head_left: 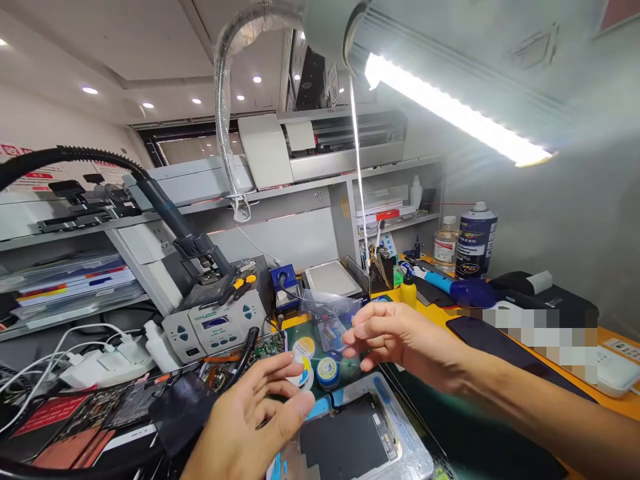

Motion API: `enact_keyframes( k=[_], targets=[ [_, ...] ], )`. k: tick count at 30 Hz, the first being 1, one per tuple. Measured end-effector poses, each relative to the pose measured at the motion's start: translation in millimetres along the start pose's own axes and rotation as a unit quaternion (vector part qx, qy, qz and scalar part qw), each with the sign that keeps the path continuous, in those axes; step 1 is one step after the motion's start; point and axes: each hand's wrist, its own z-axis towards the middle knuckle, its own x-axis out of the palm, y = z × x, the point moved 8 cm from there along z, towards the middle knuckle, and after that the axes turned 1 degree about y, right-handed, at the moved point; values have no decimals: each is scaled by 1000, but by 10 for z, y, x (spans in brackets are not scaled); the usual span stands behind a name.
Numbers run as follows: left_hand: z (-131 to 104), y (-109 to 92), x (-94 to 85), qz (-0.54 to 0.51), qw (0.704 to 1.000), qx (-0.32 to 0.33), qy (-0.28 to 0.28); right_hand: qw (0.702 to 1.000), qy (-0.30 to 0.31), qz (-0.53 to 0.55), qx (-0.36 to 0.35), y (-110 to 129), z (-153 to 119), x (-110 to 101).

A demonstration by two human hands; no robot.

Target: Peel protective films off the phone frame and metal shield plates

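Note:
My right hand (387, 333) is raised over the bench, its thumb and fingers closed at the edge of a clear plastic film (327, 310). Through the film, part of the mat and some small items show. Lower and to the left, my left hand (260, 413) has its fingers curved and apart, with nothing visible in it. Just right of that hand lies a flat dark panel (345, 440) in a pale, clear-edged tray (407, 433). Beyond my left fingertips stand a blue round jar (328, 373) and a white-and-yellow round tub (304, 375).
A soldering station (215, 327) stands at the left behind the hands. A bright lamp (450, 107) hangs overhead. On the right are a dark phone-like slab (505, 347), a spray can (475, 243) and a yellow bottle (409, 290). Phone parts and a power strip (107, 360) crowd the left.

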Motion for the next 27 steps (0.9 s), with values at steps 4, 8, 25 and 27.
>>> enact_keyframes(
  k=[4,8,25,27],
  targets=[
    [164,-186,312,-233,972,-17,-3,999,27,-28,-30,52,99,293],
    [307,-236,224,-233,970,46,-45,978,28,-194,-68,200,134,136],
    [227,-178,-63,-248,967,62,-18,668,-123,-730,79,-59,-353,-1357],
    [222,-170,-81,-248,966,72,-16,648,-154,-744,51,-117,-455,-1350]
  ],
)
